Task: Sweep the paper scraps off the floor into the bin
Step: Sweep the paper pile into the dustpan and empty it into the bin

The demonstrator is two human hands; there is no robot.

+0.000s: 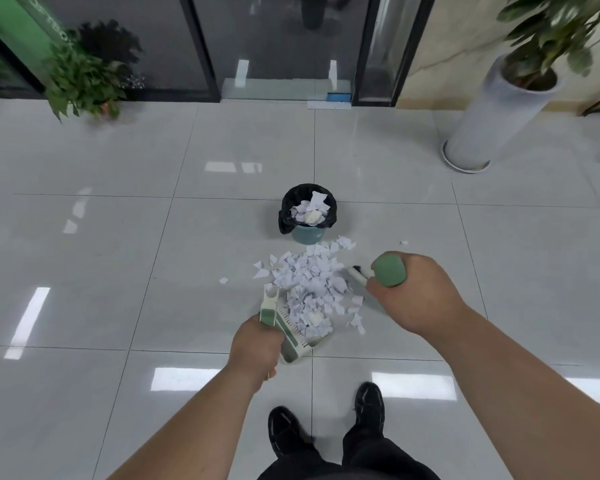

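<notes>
**Scraps heaped between dustpan and bin, both hands gripping tools**

White paper scraps (309, 284) lie in a loose heap on the pale tiled floor (118, 258), a little right of the frame's centre. The heap's upper edge comes close to the foot of the bin (307, 234); its lower edge spills onto the mouth of the dustpan (293, 344). A few stray pieces sit apart at the left and upper right of the heap.

The bin is a small teal one with a black liner (287, 211) folded over its rim, and it already holds torn paper.

The left hand (255, 348), at lower centre, is curled round the dustpan's green-and-cream handle, with the pan resting on the floor just above it. The right hand (413, 294), right of the heap, is wrapped round the broom handle (390, 271), whose green end cap pokes out above the fist. The cream shaft runs down toward the scraps; the bristles are too blurred to make out.

Two black shoes (369, 407) stand at the bottom of the frame. A leafy potted plant (80, 81) sits at upper left, and a tall white planter (492, 109) at upper right, before dark glass doors (284, 46).
</notes>
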